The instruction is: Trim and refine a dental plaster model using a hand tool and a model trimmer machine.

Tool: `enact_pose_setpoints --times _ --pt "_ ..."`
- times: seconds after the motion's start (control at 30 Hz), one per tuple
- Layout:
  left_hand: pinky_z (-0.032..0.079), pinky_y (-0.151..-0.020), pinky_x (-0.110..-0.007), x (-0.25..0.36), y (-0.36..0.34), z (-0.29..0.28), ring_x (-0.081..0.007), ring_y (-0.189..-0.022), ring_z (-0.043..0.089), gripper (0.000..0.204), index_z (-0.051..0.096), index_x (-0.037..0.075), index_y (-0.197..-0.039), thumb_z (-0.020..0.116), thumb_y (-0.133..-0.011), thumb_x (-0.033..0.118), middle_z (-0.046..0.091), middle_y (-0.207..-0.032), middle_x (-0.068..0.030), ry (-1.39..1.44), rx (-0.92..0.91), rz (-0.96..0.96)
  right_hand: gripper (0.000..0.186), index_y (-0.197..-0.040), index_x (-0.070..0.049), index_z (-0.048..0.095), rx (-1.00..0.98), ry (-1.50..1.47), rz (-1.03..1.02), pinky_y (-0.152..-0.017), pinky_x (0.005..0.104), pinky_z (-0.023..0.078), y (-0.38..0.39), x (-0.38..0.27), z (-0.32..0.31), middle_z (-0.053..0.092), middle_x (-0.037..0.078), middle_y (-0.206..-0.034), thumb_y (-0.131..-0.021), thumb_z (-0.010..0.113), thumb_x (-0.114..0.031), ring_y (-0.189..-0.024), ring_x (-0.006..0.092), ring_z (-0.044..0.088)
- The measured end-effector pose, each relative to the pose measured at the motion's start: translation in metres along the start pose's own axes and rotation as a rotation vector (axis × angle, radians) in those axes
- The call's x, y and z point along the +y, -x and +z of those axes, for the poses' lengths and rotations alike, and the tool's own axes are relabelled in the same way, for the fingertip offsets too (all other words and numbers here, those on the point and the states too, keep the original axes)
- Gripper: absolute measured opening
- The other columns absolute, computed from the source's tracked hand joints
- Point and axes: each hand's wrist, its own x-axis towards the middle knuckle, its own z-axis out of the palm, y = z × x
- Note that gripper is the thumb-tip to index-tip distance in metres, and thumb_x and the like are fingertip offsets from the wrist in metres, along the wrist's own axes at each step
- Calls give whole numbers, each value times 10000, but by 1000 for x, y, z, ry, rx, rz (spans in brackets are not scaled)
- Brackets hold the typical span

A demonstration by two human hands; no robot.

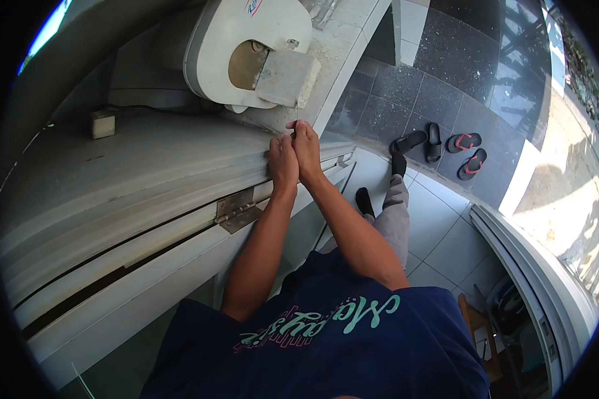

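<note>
My left hand [283, 162] and my right hand [305, 147] are raised side by side, touching, with their fingers curled in together. What they pinch, if anything, is small and hidden by the fingers. Just beyond the fingertips is a dusty grey box [287, 78], and a thin line hangs from its lower corner toward the right hand. The box sits against a rounded off-white housing [209, 63] that has an oval opening, its inside brownish. A pale, moulded frame [199, 174] runs close beside my left hand.
A metal hinge [238, 211] joins the frame to a white door edge. A small beige box [103, 124] is on the wall at left. Black slides [434, 142] and red-strapped flip-flops [472, 164] lie on dark tiles. A white door frame [522, 286] curves at right.
</note>
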Motion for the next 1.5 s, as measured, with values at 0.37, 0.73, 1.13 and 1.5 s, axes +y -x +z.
enact_pose_setpoints --times 0.37,0.73,1.13,1.5 --pt "371 -1017 -313 -6 11 -9 -253 -1207 514 619 552 -76 -1198 578 -893 462 563 -1233 -211 191 -253 -104 409 -760 -30 488 -10 44 -86 -543 333 394 3 27 6 458 20 -615 -994 373 -345 -566 143 461" --pt "407 -990 -345 3 -7 37 -282 -1148 551 694 475 -106 -1237 611 -868 464 570 -1205 -210 117 -292 8 427 -760 -42 479 24 -180 171 -466 367 389 -40 -10 -33 461 28 -573 -1016 358 -362 -485 167 452" --pt "401 -1004 -373 -60 -27 33 -319 -1188 532 743 382 -92 -1319 635 -839 416 525 -1266 -249 52 -169 169 330 -782 -11 468 49 286 -294 -499 309 377 -11 1 -7 449 50 -588 -940 527 -295 -501 140 447" --pt "351 -1062 -417 12 11 21 -416 -1255 439 816 241 -140 -1383 618 -848 349 408 -1337 -331 -123 -128 194 370 -826 -36 482 132 387 -362 -519 373 400 -18 -3 -16 465 112 -597 -1012 396 -345 -520 213 479"
